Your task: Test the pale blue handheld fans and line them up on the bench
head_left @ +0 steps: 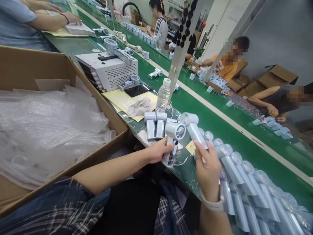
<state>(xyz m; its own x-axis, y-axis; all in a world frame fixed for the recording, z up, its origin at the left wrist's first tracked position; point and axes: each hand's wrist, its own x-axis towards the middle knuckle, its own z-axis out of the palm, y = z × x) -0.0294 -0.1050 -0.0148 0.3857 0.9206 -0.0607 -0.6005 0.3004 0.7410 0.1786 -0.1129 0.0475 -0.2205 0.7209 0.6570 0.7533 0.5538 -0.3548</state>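
Observation:
My left hand point(158, 150) is closed on the handle of a small pale-blue handheld fan point(174, 135) at the near edge of the green bench. My right hand point(207, 169), with a white wristband, is closed on the handle of a second fan point(193, 128) that lies across the first. A yellow sticky note point(190, 147) lies between my hands. To the right, a long row of several identical fans point(246, 182) lies side by side. Two more fans point(155, 125) lie just left of the held ones.
A large cardboard box point(114, 143) holding clear plastic bags point(49, 127) stands at my left. A water bottle point(163, 95), yellow sheets point(122, 98) and a white machine point(111, 70) sit farther back. Several other people work along the green conveyor point(220, 120).

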